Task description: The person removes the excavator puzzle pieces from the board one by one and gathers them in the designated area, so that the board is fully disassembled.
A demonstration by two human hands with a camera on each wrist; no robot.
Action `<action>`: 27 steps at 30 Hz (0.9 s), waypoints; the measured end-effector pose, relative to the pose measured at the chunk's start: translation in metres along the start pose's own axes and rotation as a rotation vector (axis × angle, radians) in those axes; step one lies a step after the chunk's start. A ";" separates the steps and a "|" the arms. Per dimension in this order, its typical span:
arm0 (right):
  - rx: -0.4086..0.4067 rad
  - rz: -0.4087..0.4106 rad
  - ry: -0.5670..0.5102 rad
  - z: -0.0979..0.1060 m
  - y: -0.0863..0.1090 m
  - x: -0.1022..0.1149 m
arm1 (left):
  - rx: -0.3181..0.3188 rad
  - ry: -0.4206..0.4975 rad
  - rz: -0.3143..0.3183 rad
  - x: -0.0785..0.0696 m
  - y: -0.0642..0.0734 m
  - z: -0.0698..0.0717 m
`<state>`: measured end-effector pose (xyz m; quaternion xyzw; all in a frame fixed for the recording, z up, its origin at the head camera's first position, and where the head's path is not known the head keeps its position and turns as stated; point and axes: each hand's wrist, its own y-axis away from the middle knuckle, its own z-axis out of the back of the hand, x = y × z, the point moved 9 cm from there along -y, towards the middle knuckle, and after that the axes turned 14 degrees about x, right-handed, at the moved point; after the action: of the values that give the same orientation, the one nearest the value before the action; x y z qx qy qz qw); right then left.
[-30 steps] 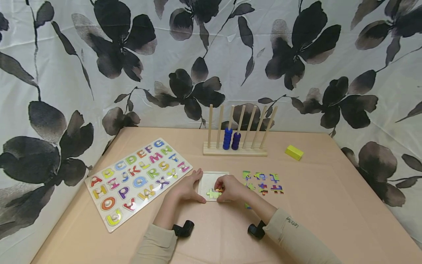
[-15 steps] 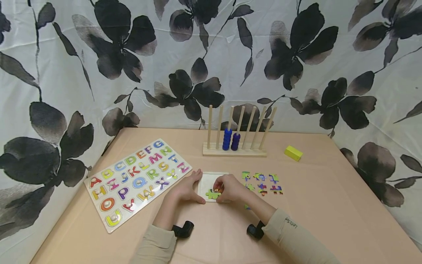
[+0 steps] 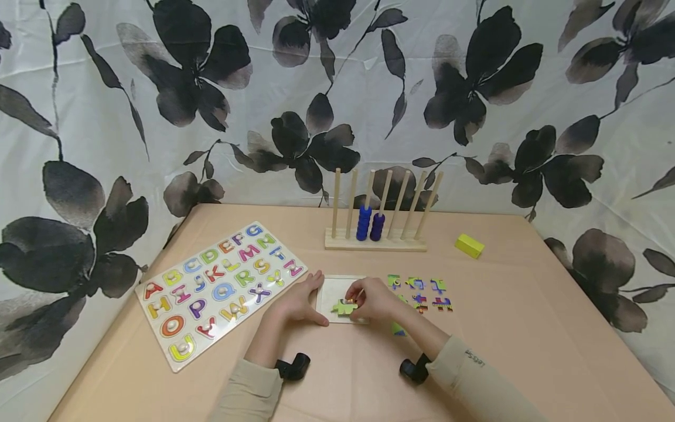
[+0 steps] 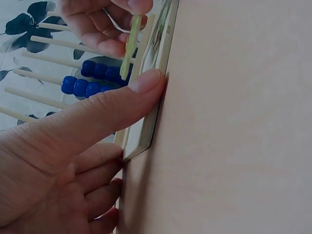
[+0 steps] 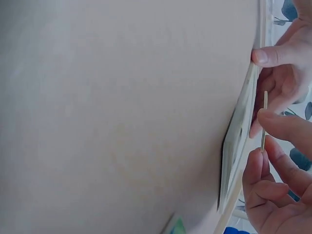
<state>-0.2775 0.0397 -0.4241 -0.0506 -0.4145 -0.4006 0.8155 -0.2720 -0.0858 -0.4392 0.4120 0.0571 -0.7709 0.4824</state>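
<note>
A small white puzzle tray lies in front of me on the table. My left hand grips its left side, the thumb at the near corner and the fingers toward the far one. Between thumb and fingertips, my right hand pinches a light-green jigsaw piece with small multicoloured markings. Seen edge-on in the left wrist view, the piece is tilted up, apart from the tray's surface. More jigsaw pieces lie in loose rows right of the tray; the right forearm partly covers some.
An alphabet board with coloured letters lies at the left. Behind the tray stands a wooden peg rack with blue beads on two pegs. A yellow block is at the back right. Patterned cloth hangs behind the table.
My right hand has shifted slightly to the right with the jigsaw piece, and the piece has turned a little. The left hand stays on the tray.
</note>
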 end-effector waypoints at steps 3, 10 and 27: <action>-0.011 -0.004 -0.025 0.003 0.005 -0.003 | 0.005 0.005 0.004 0.001 0.000 -0.001; -0.052 -0.026 -0.048 0.015 0.024 -0.009 | 0.010 0.000 0.001 0.001 -0.001 -0.001; -0.109 -0.068 -0.017 0.040 0.070 -0.036 | 0.005 0.001 0.011 0.002 -0.001 -0.001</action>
<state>-0.2661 0.1255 -0.4066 -0.0843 -0.4004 -0.4496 0.7940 -0.2730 -0.0859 -0.4414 0.4139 0.0529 -0.7682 0.4855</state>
